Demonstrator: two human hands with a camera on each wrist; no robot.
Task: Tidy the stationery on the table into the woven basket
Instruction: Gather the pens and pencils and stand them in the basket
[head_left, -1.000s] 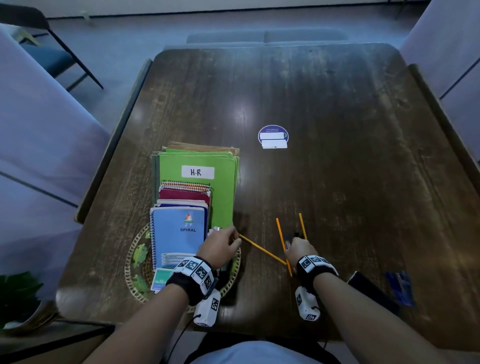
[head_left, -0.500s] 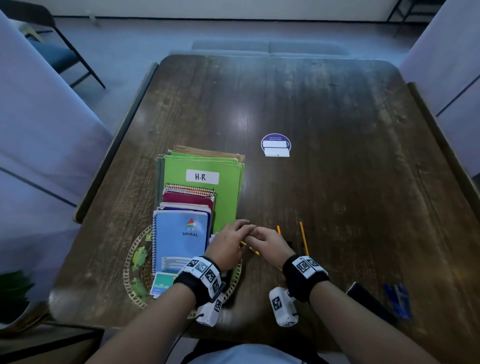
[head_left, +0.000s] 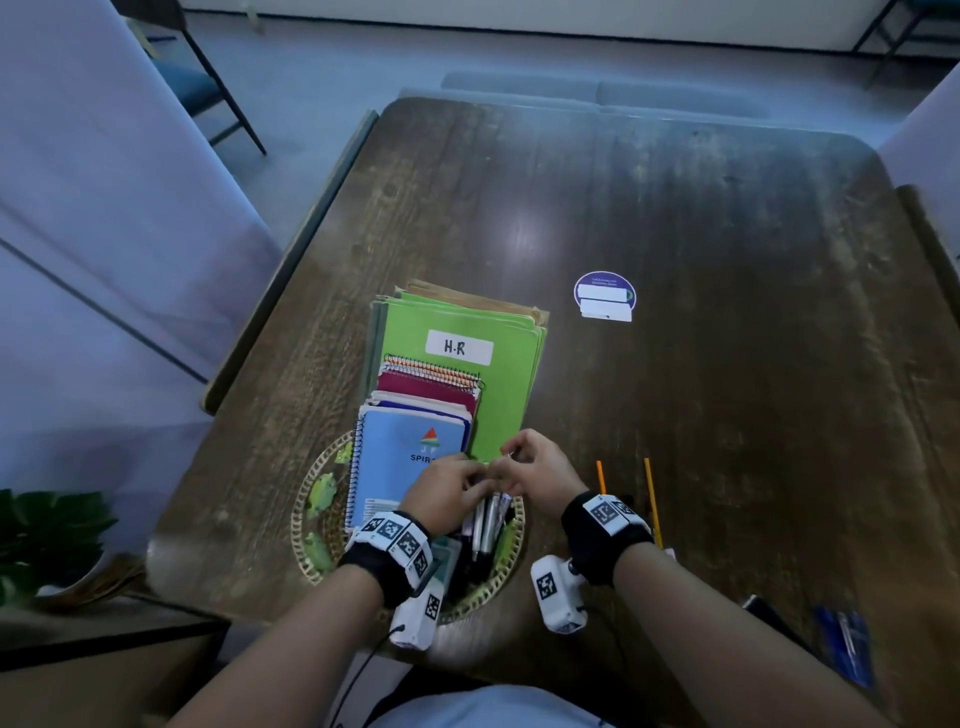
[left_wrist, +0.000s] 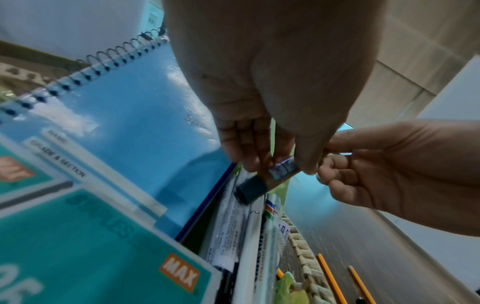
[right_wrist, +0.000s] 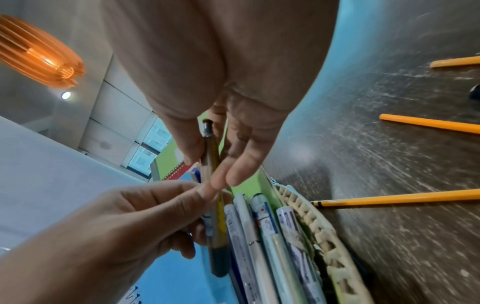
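Observation:
Both hands meet over the right side of the round woven basket (head_left: 306, 519). My left hand (head_left: 449, 491) and right hand (head_left: 535, 467) each pinch the same pen (right_wrist: 213, 185), a yellowish barrel with dark ends, just above the pens (right_wrist: 259, 236) lying in the basket. Its dark cap (left_wrist: 250, 191) points down toward them. A blue spiral notebook (head_left: 400, 467) tops a stack of notebooks and a green "H-R" folder (head_left: 509, 395) resting across the basket. Yellow pencils (head_left: 652, 499) lie on the table to the right, one (right_wrist: 400, 199) touching the basket rim (right_wrist: 324, 232).
A teal staples box (left_wrist: 91, 257) sits in the basket near me. A round purple sticker (head_left: 604, 293) is mid-table. Blue pens (head_left: 844, 644) and a dark object (head_left: 769, 613) lie at the front right edge. A plant (head_left: 47, 540) stands off the left corner.
My right hand moved left from the pencils to the basket and joined my left hand, and both now hold a pen there. The head view has tilted and shifted.

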